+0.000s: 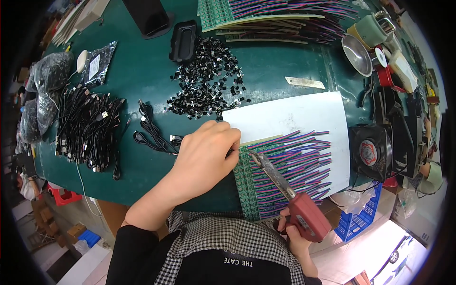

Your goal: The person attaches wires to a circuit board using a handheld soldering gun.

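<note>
Over the board (pixel 248 185), iron (pixel 305 213) is gripped by right hand (pixel 297 241).
Left hand (pixel 209 151) is pinched beside board's corner; contents cannot be told.

White capital letters (pixel 238 262) stand upside down on black clothing (pixel 204 267).

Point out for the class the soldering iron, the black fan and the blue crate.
Soldering iron (pixel 305 213): head view, on the red handle.
Black fan (pixel 368 152): head view, on the round centre.
Blue crate (pixel 361 220): head view, on the slatted side.
</note>
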Available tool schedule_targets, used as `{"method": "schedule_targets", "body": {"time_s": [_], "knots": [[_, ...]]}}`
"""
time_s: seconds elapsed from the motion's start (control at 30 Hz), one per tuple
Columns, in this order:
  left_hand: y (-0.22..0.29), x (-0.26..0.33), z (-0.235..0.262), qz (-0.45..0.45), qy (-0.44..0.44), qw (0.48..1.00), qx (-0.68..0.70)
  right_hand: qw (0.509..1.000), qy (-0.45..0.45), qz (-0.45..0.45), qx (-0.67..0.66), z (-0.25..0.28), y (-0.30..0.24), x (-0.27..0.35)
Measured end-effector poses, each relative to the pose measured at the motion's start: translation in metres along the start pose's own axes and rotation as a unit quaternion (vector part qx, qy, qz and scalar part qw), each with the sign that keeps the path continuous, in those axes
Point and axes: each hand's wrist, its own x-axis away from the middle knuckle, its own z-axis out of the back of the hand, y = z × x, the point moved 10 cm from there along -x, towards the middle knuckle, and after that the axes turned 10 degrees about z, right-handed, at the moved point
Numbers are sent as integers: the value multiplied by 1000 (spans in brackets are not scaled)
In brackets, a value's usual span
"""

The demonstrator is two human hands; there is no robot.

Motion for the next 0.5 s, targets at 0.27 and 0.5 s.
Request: {"method": "schedule_targets", "body": {"time_s": [0.27,0.5], "knots": [[-1,0,-1,7,-1,1000,-12,999,27,7,-17,-2,-6,-1],[-10,3,7,17,0,990,141,1000,13,13,12,0,-5,2]]}}
